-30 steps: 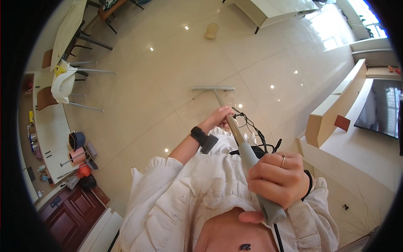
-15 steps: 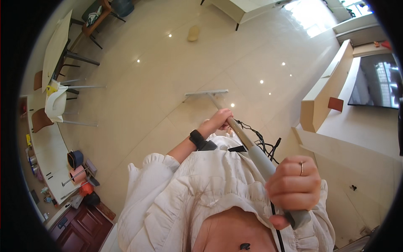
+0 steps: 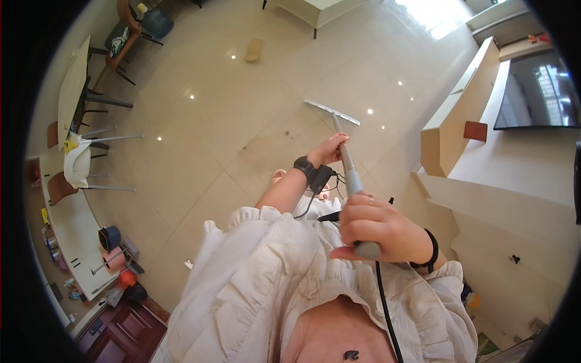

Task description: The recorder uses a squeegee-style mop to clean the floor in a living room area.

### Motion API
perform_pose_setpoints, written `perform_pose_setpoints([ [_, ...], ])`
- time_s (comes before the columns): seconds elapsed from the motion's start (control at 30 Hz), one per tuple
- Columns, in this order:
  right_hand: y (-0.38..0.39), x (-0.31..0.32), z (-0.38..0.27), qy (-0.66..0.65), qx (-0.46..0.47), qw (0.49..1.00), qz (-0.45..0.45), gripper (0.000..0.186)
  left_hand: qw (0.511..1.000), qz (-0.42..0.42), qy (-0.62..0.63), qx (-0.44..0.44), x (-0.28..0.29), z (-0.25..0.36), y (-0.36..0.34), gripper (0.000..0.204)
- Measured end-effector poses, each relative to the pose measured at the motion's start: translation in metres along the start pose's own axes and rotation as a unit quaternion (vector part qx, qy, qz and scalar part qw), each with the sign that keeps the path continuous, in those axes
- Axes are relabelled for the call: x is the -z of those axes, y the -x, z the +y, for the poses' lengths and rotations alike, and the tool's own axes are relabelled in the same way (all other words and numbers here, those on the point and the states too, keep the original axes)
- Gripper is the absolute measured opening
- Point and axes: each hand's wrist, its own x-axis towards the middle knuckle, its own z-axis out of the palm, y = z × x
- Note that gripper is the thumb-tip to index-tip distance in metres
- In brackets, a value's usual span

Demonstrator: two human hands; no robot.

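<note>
A long squeegee or flat mop with a thin white head (image 3: 345, 115) stands angled on the tiled floor (image 3: 230, 121) ahead of me, with dark smudges nearby. My left hand (image 3: 327, 148), with a black device at the wrist, is closed around the upper part of its pole (image 3: 345, 154). Closer to my body, my right hand (image 3: 381, 227), wearing a ring and a black band, wraps round the thick grey grip, whose end shows below my fingers. Black cables (image 3: 380, 296) hang beside the pole and over my white ruffled clothing (image 3: 242, 284).
At left are a table (image 3: 75, 85), chairs (image 3: 82, 162), a cluttered cabinet (image 3: 63, 236) and dark red door (image 3: 124, 336). A water jug (image 3: 156, 22) and yellowish object (image 3: 253, 51) lie farther off. A low white cabinet (image 3: 308, 12) is ahead; a screen (image 3: 532, 97) and partition (image 3: 442, 142) stand right.
The squeegee head has moved farther forward and right and turned diagonal. My right hand rose leftward from its spot half a second ago, steepening the pole. My left hand moved slightly forward.
</note>
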Motion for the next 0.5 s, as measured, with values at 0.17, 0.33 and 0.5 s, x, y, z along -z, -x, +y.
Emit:
perform_pose_setpoints([
  [0.17,0.028,0.013,0.008,-0.043,-0.011,0.998,-0.041,0.026,0.997,0.032,0.032,-0.062,-0.014,-0.034,-0.015,0.018],
  [0.33,0.044,0.019,-0.002,-0.057,0.009,0.994,-0.088,0.024,0.990,0.079,-0.070,-0.096,-0.022,-0.047,0.004,0.034],
  [0.5,0.039,0.015,-0.010,-0.113,0.065,0.982,-0.134,0.024,0.981,0.113,-0.088,-0.130,-0.017,-0.054,0.038,0.034],
])
